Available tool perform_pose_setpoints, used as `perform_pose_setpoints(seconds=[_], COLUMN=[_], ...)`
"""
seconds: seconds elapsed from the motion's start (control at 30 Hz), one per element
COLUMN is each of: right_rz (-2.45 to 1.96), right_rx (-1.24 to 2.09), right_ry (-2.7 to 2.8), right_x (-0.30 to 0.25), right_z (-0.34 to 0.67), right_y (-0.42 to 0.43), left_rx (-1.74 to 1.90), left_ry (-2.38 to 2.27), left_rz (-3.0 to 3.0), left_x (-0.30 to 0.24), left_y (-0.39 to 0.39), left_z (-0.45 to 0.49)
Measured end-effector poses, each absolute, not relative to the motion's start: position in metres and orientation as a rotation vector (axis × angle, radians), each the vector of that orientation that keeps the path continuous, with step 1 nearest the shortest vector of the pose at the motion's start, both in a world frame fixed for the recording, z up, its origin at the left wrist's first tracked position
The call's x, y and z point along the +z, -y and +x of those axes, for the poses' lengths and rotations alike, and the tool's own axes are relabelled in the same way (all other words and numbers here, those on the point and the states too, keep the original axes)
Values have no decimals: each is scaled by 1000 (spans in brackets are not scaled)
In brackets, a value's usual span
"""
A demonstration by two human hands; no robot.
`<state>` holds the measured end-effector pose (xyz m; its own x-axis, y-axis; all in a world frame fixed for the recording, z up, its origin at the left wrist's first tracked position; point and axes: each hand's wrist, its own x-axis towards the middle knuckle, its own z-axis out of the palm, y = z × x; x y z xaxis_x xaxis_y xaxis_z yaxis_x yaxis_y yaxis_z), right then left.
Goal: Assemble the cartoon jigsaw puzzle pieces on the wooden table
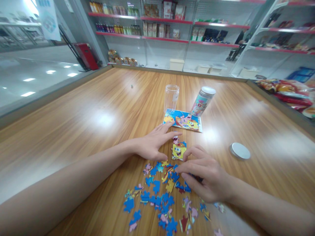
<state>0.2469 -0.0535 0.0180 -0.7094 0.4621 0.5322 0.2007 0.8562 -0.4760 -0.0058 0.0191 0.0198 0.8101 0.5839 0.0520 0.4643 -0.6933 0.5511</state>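
Note:
A small joined cluster of puzzle pieces [178,150] showing a yellow cartoon figure lies on the wooden table [98,114]. My left hand [154,144] rests beside it on its left, fingers stretched flat and apart, fingertips touching its upper edge. My right hand [205,177] lies on its right, fingers bent, fingertips pressing on the cluster's right side and on loose pieces below it. Several loose blue, pink and yellow puzzle pieces [159,200] are scattered in front of me. A printed reference picture [183,120] lies just beyond the cluster.
Behind the picture stand a clear plastic tube [171,97] and a printed canister with a white cap [203,101], tilted. A round white lid [240,151] lies to the right. Snack bags [287,91] sit at the right edge. Store shelves [167,21] line the back.

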Motion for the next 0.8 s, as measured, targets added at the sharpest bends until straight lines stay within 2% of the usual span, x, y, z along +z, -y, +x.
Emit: perform_pose_setpoints(seconds=[0.47,0.8], right_rz=[-395,-216], right_rx=[474,589], right_ry=[2367,2637], right_x=[24,27], right_z=[247,247], right_y=[54,57], left_rx=[309,338], left_ry=[-772,-699], left_rz=[2484,2494], left_x=[21,18], left_y=[-16,-16], left_z=[-4,-5])
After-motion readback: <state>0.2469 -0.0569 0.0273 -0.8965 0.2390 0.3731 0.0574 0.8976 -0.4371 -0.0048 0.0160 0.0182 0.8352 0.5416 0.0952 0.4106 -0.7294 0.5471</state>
